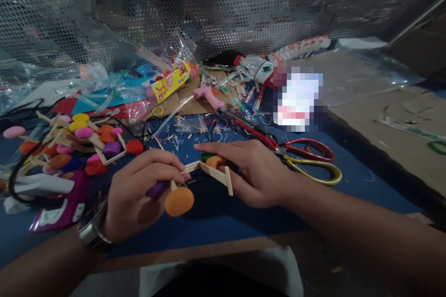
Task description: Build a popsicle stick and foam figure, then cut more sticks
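1. The left hand [139,195] pinches one end of the stick frame [212,172], fingers narrow and closed on it, apparently to steady it just above the blue worktop [244,222]. An orange oval [179,201] hangs from that end.
2. The right hand [259,174] holds the other end, fingers laid nearly straight over a small orange piece [216,161], seemingly pressing it down.
3. Scissors [306,160] lie just beside that hand, within easy reach.
4. Farther left sits a pile of similar pieces [80,141], and beyond it a pink glue gun [209,95].
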The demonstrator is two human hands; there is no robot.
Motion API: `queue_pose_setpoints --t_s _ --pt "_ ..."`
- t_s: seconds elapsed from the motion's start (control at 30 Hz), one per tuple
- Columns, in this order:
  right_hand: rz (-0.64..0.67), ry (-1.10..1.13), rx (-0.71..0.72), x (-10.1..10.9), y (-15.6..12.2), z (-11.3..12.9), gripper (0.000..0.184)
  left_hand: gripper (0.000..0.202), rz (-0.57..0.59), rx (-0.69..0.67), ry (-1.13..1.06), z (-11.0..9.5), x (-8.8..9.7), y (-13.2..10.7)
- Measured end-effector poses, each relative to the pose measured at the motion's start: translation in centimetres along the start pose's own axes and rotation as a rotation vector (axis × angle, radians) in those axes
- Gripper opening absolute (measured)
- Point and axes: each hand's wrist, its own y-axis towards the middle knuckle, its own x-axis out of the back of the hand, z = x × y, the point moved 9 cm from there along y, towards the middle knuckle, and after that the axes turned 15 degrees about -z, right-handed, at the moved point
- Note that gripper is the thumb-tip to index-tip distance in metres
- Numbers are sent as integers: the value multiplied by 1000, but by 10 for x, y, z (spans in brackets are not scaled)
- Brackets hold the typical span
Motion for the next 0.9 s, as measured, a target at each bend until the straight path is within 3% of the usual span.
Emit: queue_pose_setpoints --t_s 0.23,0.47,0.7,0.9 --pt "19 -73 21 -1 0 -2 45 9 10 5 4 1 -3 1" --pt "14 -109 48 3 -2 -3 58 8 47 2 15 0 -5 1" --pt "102 -128 132 -6 -2 1 47 9 76 7 -26 1 -9 1" --pt "147 -104 201 -2 -1 8 50 11 105 72 -97 5 -14 3"
